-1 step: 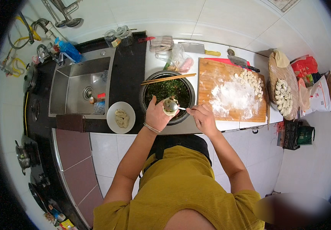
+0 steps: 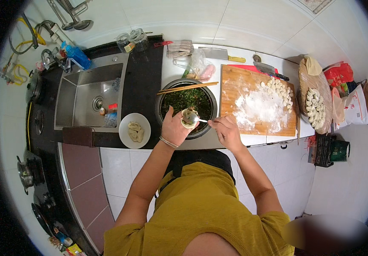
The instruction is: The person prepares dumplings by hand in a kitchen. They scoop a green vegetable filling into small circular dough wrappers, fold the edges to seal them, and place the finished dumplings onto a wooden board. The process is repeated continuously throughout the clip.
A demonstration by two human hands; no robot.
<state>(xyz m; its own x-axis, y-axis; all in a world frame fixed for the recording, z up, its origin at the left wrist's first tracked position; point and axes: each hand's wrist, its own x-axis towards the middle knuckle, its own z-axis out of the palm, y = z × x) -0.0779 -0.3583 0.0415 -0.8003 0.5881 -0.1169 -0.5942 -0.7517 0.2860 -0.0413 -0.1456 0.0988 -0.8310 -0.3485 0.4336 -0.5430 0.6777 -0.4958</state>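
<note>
My left hand (image 2: 176, 129) cups a round dumpling wrapper (image 2: 186, 124) over the near side of a dark pot. Some green filling lies on the wrapper. A metal spoon (image 2: 193, 118) rests its bowl on that filling, and my right hand (image 2: 227, 133) pinches its handle from the right. Chopped green filling (image 2: 188, 100) fills much of the pot (image 2: 213, 112), with a pair of chopsticks (image 2: 189, 88) laid across its far rim.
Right of the pot lies a floured cutting board (image 2: 230, 91) with small dough pieces (image 2: 279, 88). Finished dumplings (image 2: 315, 109) sit on a round tray (image 2: 307, 81). A white bowl (image 2: 124, 138) holds dough beside the sink (image 2: 86, 77). A cleaver (image 2: 213, 53) lies behind.
</note>
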